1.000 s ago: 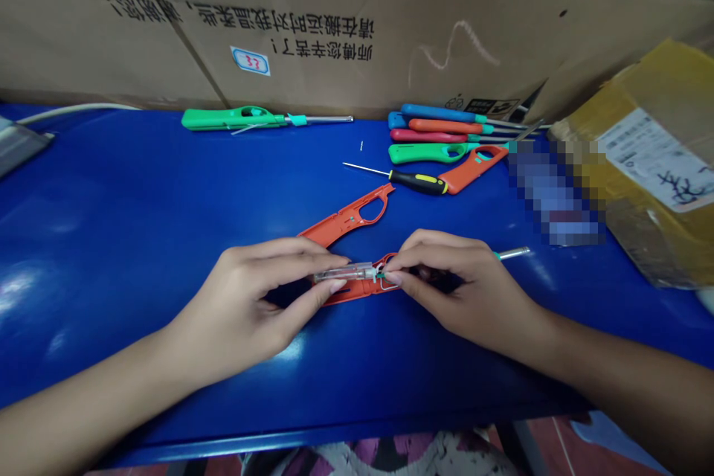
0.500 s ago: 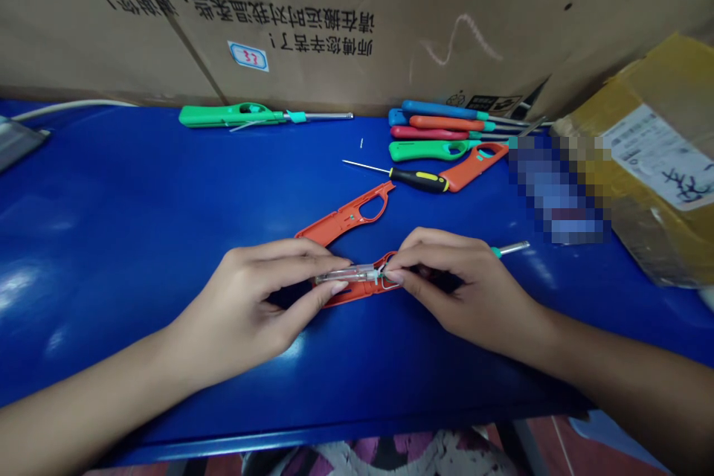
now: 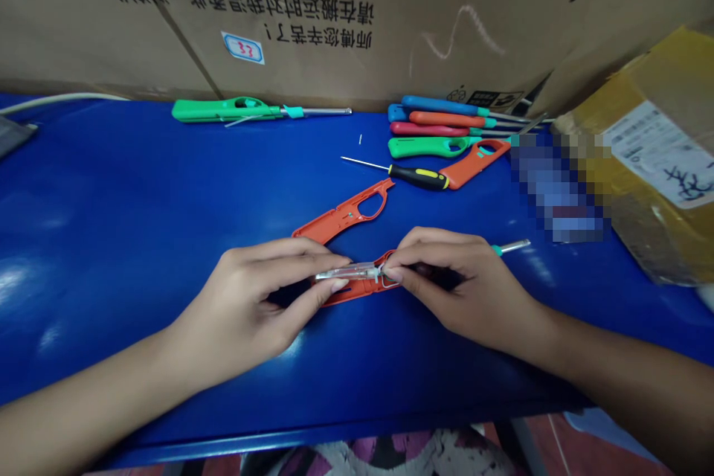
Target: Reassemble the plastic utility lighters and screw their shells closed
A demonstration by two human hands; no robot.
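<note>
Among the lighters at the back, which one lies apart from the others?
The green lighter on the left; the other lighters at the back lie bunched on the right.

Clear tube (image 3: 358, 271) was slim, see-through, lengthwise over the orange half-shell (image 3: 357, 291), contact unclear; white fitting (image 3: 377, 272) sat at its end toward the half-shell's loop. Half-shell lay open side up, partly hidden.

On the table (image 3: 139, 201), the screwdriver (image 3: 421, 177) lies behind one shell half (image 3: 335, 219); the tank (image 3: 346, 273) is, it seems, above the other half (image 3: 354, 293).
</note>
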